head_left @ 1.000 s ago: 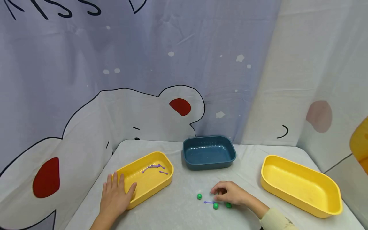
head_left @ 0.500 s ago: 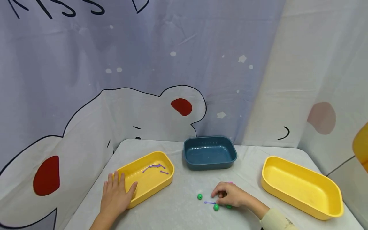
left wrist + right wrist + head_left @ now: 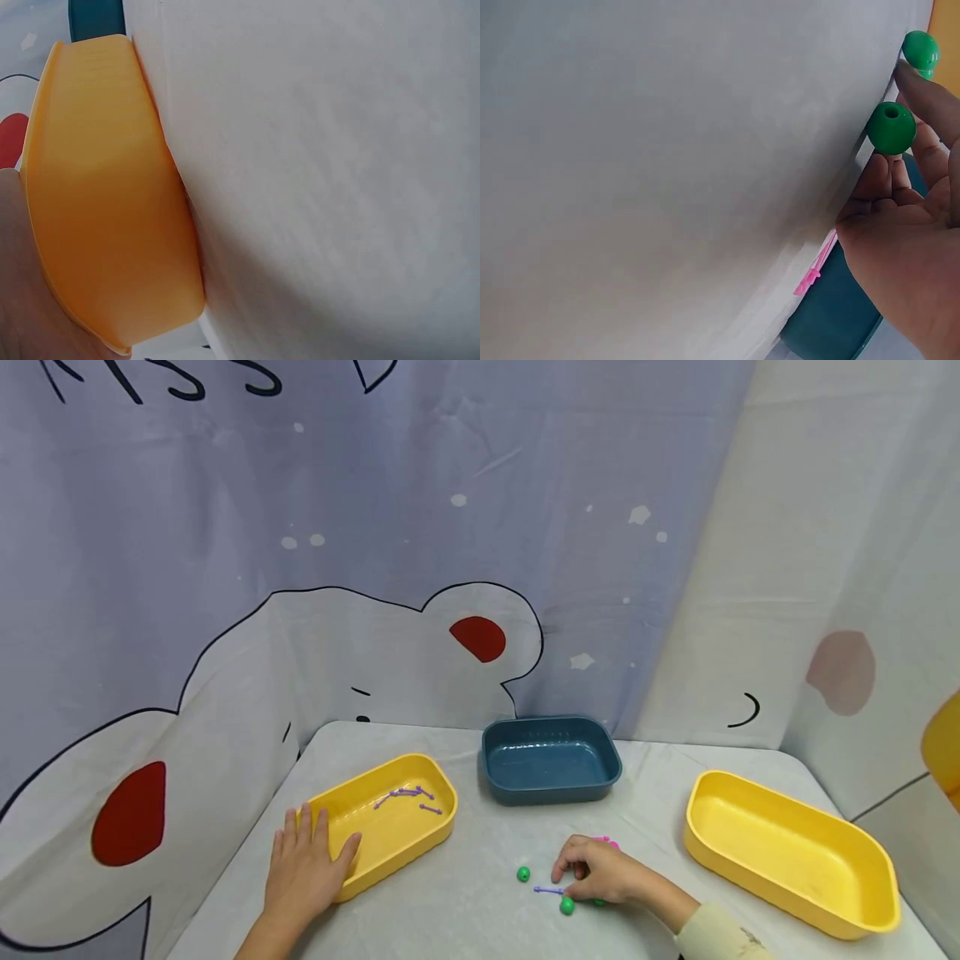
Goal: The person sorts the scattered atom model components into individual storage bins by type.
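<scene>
My left hand (image 3: pixel 306 868) rests with spread, straight fingers on the left end of a yellow tray (image 3: pixel 397 865), its thumb along the near rim. Several small purple rods (image 3: pixel 406 792) with knobbed ends lie in that tray. On the table, my right hand (image 3: pixel 600 870) hovers low with fingers bent and thumb apart from the index finger. Its thumb tip is right at one end of a single purple rod (image 3: pixel 547 890). Green beads with holes lie around it: one bead (image 3: pixel 523 874) to the left, another bead (image 3: pixel 567 906) in front, and a third partly hidden under the hand.
Pink pieces (image 3: pixel 613 843) lie just behind the right hand, partly covered by it. A dark blue tray (image 3: pixel 551 795) stands at the back middle. A second yellow tray (image 3: pixel 787 902) is at the right. A printed curtain (image 3: pixel 405 668) hangs behind the table.
The right hand has lowered slightly, its thumb coming to the end of the purple rod. Pink pieces have come into sight behind it. The head view has shifted slightly; the left hand stays put.
</scene>
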The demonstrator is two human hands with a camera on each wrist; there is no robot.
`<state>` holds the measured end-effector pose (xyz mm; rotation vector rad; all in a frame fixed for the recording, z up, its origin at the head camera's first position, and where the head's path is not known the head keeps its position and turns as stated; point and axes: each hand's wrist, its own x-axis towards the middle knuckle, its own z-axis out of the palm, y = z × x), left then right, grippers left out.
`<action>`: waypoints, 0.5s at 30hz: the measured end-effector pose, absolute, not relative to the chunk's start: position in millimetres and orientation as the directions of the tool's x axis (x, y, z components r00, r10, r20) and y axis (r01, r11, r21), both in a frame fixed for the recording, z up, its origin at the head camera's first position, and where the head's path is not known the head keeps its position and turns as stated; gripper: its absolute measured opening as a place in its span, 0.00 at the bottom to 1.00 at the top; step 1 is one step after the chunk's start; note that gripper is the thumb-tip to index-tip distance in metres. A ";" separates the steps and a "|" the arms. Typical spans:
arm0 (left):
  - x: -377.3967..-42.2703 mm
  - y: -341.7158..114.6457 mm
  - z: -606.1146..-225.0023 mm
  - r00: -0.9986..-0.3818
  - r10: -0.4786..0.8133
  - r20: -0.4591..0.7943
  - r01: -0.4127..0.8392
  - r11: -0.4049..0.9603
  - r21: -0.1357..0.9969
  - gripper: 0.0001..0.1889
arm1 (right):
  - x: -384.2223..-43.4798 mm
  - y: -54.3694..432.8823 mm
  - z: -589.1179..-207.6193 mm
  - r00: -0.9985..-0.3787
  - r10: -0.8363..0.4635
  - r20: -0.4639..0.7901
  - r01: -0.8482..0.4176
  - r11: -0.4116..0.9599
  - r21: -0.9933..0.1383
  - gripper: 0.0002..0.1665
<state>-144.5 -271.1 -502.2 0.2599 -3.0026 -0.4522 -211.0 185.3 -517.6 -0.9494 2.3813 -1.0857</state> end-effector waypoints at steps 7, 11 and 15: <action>-144.9 -271.0 -502.1 -0.981 -0.181 0.067 -0.153 0.941 0.300 0.50 | -210.2 182.6 -514.6 -0.710 -0.703 -0.051 -0.429 0.489 -0.759 0.09; -144.5 -271.0 -501.8 -0.980 -0.182 0.074 -0.153 0.942 0.298 0.50 | -210.7 181.4 -513.7 -0.707 -0.705 -0.056 -0.443 0.503 -0.742 0.08; -144.2 -270.8 -501.2 -0.980 -0.183 0.072 -0.154 0.942 0.299 0.50 | -211.1 180.0 -513.2 -0.703 -0.709 -0.059 -0.452 0.510 -0.732 0.07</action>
